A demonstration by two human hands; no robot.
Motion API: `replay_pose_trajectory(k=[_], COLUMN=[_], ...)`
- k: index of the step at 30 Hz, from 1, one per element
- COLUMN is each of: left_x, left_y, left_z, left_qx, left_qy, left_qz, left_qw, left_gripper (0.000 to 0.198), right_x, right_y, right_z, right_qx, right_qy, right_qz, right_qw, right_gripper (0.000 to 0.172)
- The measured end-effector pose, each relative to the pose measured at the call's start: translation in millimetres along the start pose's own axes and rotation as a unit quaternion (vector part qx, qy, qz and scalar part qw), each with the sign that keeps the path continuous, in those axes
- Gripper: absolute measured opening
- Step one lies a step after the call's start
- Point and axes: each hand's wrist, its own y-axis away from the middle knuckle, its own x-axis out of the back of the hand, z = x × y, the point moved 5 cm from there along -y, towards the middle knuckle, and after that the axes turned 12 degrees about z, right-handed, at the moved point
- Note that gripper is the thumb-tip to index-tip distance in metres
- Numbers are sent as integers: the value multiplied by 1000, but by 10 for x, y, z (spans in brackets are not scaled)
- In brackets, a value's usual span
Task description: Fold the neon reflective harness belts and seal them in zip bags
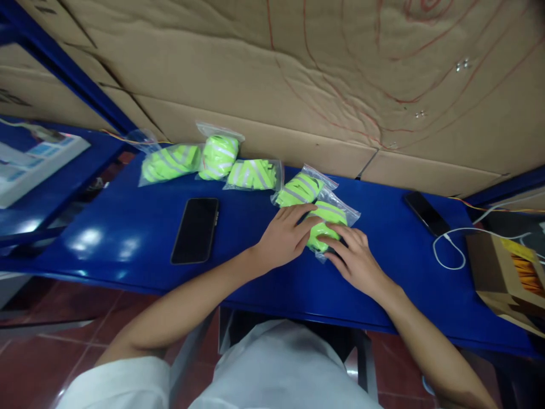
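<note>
A glossy blue table (128, 238) runs left to right, catching soft light patches at its left. Behind it, far, stands a wall of brown cardboard (298, 85) marked with red lines. Near, below, lies reddish tiled floor (51, 352).

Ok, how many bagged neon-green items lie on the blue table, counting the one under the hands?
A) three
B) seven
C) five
C: three bags lie in a row at the back left, a fourth sits beside the hands, and the fifth lies under the left hand and right hand.
</note>
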Motion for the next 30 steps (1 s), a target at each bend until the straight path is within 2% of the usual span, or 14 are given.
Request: replay_pose_trajectory(k=[6,8,10,13,15,17,19,21,24,26,28,30], left_x=[439,635,848,1167,1385,1525,1602,1684,1775,1839,1928,1986], left_y=[-90,-90,-47,147,337,490,544,484,325,271,232,209], left_z=[20,-51,-215,-556,-807,-1060,-1369,-1756,-2345,-2590,-2576,-2302], left_qx=[-16,10,60,151,227,268,280,283,316,363,373,364], left_qy=[-102,-110,-126,-185,-233,-240,-254,-307,-313,-297,-304,-320], left_qz=[-2,15,30,10,4,-27,-68,-72,-65,-74,-49,6], left_qw=[995,994,990,971,946,933,924,906,893,880,875,875], left_gripper=[24,24,25,29,33,38,46,67,113,127,128,120], right_x=[-138,-212,-267,-249,-161,-69,-17,-6,-19,-16,12,63], right_y=[-118,-248,-404,-580,-606,-556,-469,-386,-314,-301,-305,-313], right_z=[271,384,476,546,545,515,485,476,486,477,443,384], right_qx=[4,16,31,48,44,38,32,17,-13,-25,-32,-44], right_qy=[-31,-42,-29,66,126,138,121,95,51,28,7,-27], right_qz=[29,33,32,46,76,102,112,109,105,104,104,107], right_qw=[999,998,999,996,988,984,986,989,993,994,994,993], right_gripper=[41,41,43,55,60,56,49,46,50,53,53,52])
